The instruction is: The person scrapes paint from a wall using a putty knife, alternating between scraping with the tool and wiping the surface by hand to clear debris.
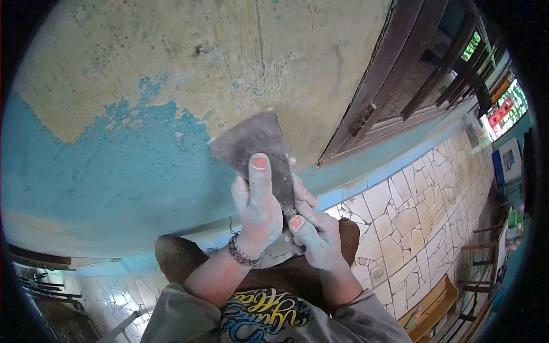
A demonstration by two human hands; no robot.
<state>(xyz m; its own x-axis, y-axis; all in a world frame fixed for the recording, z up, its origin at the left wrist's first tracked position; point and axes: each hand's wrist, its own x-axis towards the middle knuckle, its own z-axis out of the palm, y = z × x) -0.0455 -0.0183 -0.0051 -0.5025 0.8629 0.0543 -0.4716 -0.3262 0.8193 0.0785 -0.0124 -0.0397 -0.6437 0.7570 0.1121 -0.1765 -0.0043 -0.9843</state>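
Note:
Both hands are around a wide, dusty scraper (257,137), whose blade edge is right at the wall (131,166). My left hand (258,200), with a bracelet on its wrist, grips the blade, thumb flat on its face. Lower down, my right hand (317,237) is closed round the scraper's handle, thumb on top; most of the handle is hidden by the fingers. White dust coats both hands. Blue paint covers the lower wall with a ragged upper border, and bare beige surface shows above it.
To the right is a dark wooden door or shutter (394,74) with a metal latch (364,117). Irregular pale tiles pave the floor (412,211). A wooden tray-like piece (432,308) lies at the lower right, near a cluttered table (506,251). My knees are close to the wall.

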